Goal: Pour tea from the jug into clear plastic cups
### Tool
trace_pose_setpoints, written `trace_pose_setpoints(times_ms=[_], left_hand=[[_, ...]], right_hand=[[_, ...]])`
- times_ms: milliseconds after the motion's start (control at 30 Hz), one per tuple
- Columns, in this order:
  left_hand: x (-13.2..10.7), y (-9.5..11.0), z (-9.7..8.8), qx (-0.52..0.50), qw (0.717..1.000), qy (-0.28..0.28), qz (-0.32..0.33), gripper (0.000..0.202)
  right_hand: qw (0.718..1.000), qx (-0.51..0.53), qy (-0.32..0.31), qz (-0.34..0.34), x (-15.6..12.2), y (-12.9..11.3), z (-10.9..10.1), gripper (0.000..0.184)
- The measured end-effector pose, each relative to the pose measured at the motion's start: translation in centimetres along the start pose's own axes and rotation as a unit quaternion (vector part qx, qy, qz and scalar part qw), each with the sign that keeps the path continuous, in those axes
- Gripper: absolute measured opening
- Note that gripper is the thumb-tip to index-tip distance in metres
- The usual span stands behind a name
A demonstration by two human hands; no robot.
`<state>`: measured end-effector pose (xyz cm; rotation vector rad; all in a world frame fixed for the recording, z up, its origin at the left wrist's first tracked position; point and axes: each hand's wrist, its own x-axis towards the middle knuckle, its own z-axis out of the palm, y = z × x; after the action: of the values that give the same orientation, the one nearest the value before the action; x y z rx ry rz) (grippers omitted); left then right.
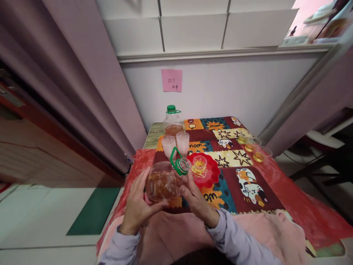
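Note:
A clear plastic jug [162, 182] with amber liquid in it lies tilted between my hands, its uncapped mouth and green handle ring pointing right. My left hand [139, 204] wraps round the jug's base. Near the neck, my right hand [197, 202] grips the jug from below and the right. The mouth is just left of a small clear cup [199, 163] holding some yellow liquid. That cup stands on a red scalloped plate [212, 176]. Behind the jug are two stacks of clear plastic cups, a left stack [168, 144] and a right stack [182, 141].
A second jug [173, 123] with a green cap stands at the back left. Several cups of yellow liquid [258, 156] sit along the right edge. Patterned mats [248, 187] and a red cloth [303, 206] cover the table. A wall with a pink note [171, 80] rises behind.

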<state>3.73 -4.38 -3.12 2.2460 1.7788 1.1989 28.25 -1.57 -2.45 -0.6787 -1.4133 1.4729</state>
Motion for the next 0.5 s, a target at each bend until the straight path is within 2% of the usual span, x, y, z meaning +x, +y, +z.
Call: trace_pose_setpoints(times_ms=[67, 133, 233, 300, 400, 500], left_hand=[[-0.2, -0.1, 0.1, -0.003, 1.0, 0.018, 0.012, 0.123], [-0.4, -0.2, 0.2, -0.011, 0.999, 0.031, 0.006, 0.122], [-0.7, -0.5, -0.1, -0.029, 0.998, 0.036, -0.036, 0.123], [-0.9, -0.7, -0.4, -0.045, 0.996, 0.034, -0.064, 0.125], [-1.2, -0.8, -0.8, -0.068, 0.994, 0.031, -0.085, 0.128], [-1.3, -0.7, -0.8, -0.072, 0.992, 0.03, -0.097, 0.129]], right_hand=[[1.0, 0.024, 0.001, 0.02, -0.2, 0.8, -0.9, 0.099], [0.998, 0.028, 0.029, 0.045, -0.3, 1.7, -2.3, 0.096], [0.992, -0.025, 0.112, 0.061, 0.0, 2.4, -5.6, 0.08], [0.98, -0.095, 0.168, 0.043, 0.6, 2.4, -8.4, 0.068], [0.944, -0.247, 0.219, 0.002, 1.6, 1.8, -12.3, 0.056], [0.896, -0.384, 0.221, -0.033, 2.4, 1.3, -14.6, 0.05]])
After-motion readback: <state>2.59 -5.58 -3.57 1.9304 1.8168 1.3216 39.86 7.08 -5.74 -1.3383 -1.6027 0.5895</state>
